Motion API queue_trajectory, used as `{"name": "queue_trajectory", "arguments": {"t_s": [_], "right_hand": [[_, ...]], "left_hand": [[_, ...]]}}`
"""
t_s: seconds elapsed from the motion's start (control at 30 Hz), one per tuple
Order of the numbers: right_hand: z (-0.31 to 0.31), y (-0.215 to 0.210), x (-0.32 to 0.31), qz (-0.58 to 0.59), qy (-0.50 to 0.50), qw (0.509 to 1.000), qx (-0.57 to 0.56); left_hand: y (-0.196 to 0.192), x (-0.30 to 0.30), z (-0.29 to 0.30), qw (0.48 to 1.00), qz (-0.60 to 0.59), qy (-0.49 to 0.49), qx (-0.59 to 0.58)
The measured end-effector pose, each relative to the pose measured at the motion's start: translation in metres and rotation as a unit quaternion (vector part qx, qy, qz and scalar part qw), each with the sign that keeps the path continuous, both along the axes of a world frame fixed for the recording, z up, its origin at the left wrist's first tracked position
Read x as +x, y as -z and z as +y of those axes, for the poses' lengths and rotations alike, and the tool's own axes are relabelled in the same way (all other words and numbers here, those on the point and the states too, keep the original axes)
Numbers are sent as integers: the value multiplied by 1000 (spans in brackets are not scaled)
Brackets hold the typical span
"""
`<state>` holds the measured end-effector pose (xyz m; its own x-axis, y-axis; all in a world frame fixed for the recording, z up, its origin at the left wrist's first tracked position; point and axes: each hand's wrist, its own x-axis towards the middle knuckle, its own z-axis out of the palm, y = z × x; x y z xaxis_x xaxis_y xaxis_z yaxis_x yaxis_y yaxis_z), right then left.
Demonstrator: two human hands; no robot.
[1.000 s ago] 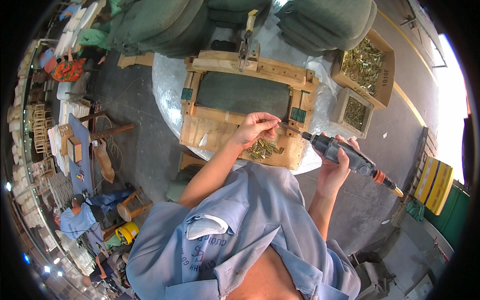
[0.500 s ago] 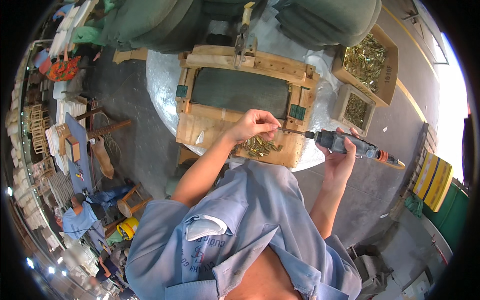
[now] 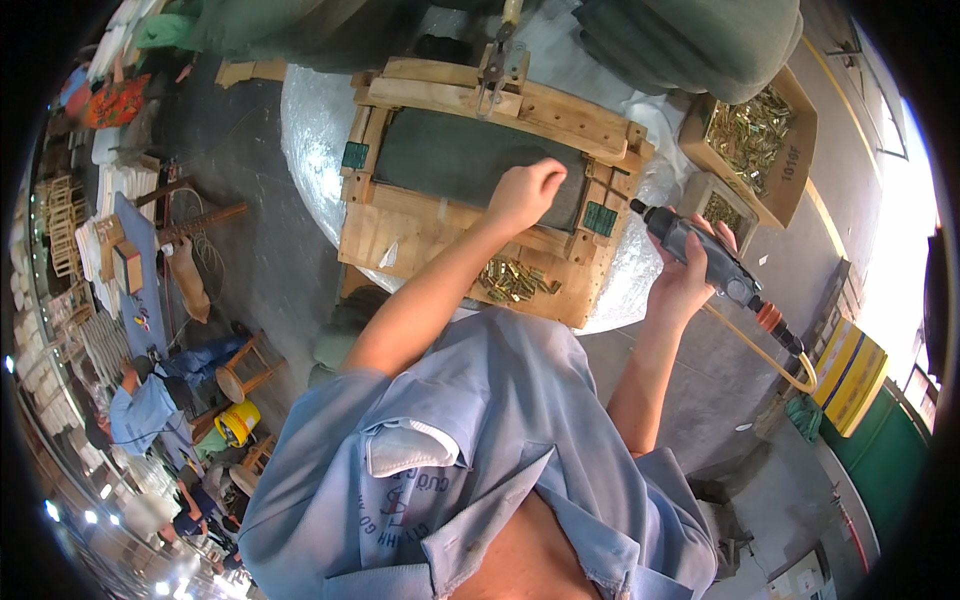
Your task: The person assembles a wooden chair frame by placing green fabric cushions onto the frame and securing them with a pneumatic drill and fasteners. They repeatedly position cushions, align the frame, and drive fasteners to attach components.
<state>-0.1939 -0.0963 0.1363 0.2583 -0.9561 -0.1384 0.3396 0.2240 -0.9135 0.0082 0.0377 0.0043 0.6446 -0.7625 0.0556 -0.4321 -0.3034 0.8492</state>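
Note:
My left hand (image 3: 527,190) is closed, fingers curled, over the dark panel (image 3: 460,160) set in a wooden frame jig (image 3: 400,235) on a round silvery table (image 3: 310,130); whether it pinches a small part I cannot tell. My right hand (image 3: 685,275) grips a grey pneumatic screwdriver (image 3: 700,255), held off the right side of the jig with its bit pointing left and a yellow air hose (image 3: 770,360) trailing from its rear. A small heap of brass screws (image 3: 515,280) lies on the jig's near board.
Two cardboard boxes of brass hardware (image 3: 755,135) stand right of the table. A clamp (image 3: 495,65) sits at the jig's far edge. Large green sacks (image 3: 690,45) lie behind. Another person in blue (image 3: 150,400) crouches at lower left beside stools and a yellow bucket (image 3: 235,420).
My left hand has moved from the screw heap up onto the dark panel. The screwdriver has drawn back to the right, away from the left hand.

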Motion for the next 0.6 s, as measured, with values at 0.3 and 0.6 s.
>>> {"name": "queue_trajectory", "arguments": {"t_s": [0.3, 0.6], "right_hand": [[-4, 15, 40, 87, -42, 987, -125], [-2, 24, 46, 115, -42, 980, -160]], "left_hand": [[-4, -11, -11, 946, -184, 163, 213], [-1, -18, -17, 910, -285, 177, 244]]}}
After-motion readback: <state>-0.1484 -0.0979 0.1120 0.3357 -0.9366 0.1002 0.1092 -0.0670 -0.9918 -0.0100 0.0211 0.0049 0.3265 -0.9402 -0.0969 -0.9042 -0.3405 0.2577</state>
